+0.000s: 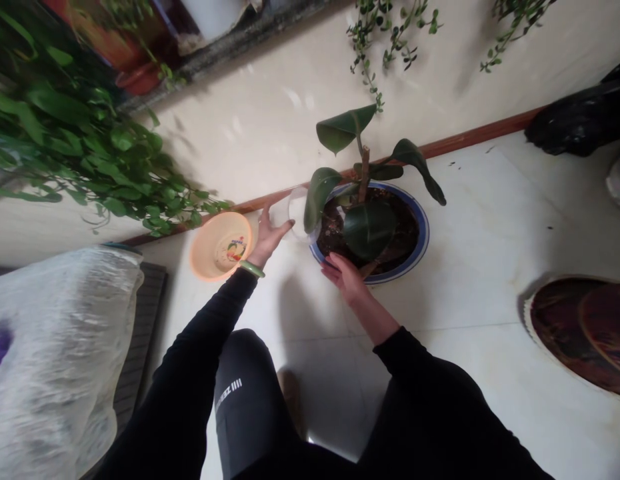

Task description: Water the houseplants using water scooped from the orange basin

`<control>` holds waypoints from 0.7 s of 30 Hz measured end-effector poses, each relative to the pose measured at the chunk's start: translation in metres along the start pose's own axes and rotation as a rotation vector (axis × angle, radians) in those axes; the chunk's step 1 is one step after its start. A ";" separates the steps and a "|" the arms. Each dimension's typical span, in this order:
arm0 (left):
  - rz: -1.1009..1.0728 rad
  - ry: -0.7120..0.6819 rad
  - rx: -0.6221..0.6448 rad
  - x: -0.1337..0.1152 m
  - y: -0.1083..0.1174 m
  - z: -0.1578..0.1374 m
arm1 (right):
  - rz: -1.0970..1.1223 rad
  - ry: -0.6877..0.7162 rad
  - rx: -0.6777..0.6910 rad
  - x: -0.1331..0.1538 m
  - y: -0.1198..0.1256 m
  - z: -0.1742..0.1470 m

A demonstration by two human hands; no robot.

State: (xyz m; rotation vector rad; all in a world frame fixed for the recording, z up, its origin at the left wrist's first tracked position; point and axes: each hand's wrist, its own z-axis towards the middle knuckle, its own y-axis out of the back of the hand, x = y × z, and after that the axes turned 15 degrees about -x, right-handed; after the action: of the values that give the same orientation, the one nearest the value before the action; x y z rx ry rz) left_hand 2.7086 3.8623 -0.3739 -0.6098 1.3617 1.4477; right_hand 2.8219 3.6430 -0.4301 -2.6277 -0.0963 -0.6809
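A clear plastic cup (296,212) is in my left hand (270,237), tilted toward the plant pot; its contents are hard to make out. My right hand (347,275) is open, fingers stretched out together over the near-left rim of the blue-and-white pot (424,230). Dark soil (333,223) fills this pot. From it grows a plant with a thick cut stem (365,175) and large dark green leaves (370,230). One leaf hangs in front of the cup's right side. Left of my left hand, a peach-coloured basin (203,250) with a printed bottom stands on the floor.
A trailing green plant (120,160) spreads along the wall at left. Lace-like cloth (65,360) covers furniture at lower left. A dark round object (585,333) with a pale rim lies at right, and a black bag (580,120) behind it.
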 end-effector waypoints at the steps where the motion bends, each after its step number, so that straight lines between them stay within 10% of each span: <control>1: 0.017 0.010 -0.008 -0.001 0.002 -0.005 | 0.002 -0.001 0.003 0.000 0.000 0.000; 21: 0.161 0.298 -0.027 -0.036 0.018 -0.093 | 0.008 -0.043 0.144 -0.035 -0.007 -0.001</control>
State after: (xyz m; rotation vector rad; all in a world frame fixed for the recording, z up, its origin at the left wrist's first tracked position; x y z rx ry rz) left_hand 2.6805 3.7662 -0.3567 -0.7706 1.6566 1.5497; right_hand 2.7898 3.6504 -0.4432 -2.5042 -0.1420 -0.5919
